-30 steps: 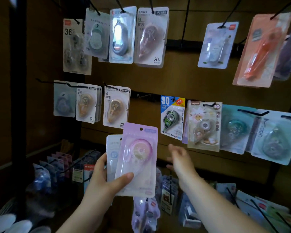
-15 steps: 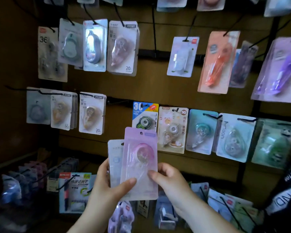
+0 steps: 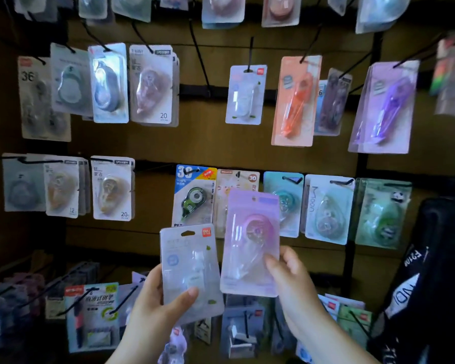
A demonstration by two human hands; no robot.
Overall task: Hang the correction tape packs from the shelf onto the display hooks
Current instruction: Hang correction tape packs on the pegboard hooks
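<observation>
So the person's at the pick-a-hook stage: one pack in each hand, neither hung yet. The left hand [image 3: 153, 306] grips the white correction tape pack [image 3: 189, 266] low down, thumb across the front, the other fingers hidden behind it. The right hand [image 3: 290, 281] pinches the pink pack [image 3: 250, 240] at its lower right corner, so the hang hole [image 3: 253, 198] near the top edge sits well clear of the fingers. Both packs hover in front of the lower middle of the display board [image 3: 200, 143]. The next move probably means lifting a pack and threading its hole over a hook tip. A matching white pack [image 3: 245, 95] hangs in the upper row near the board's middle, so its hook [image 3: 250, 51] looks like the white one's target.
</observation>
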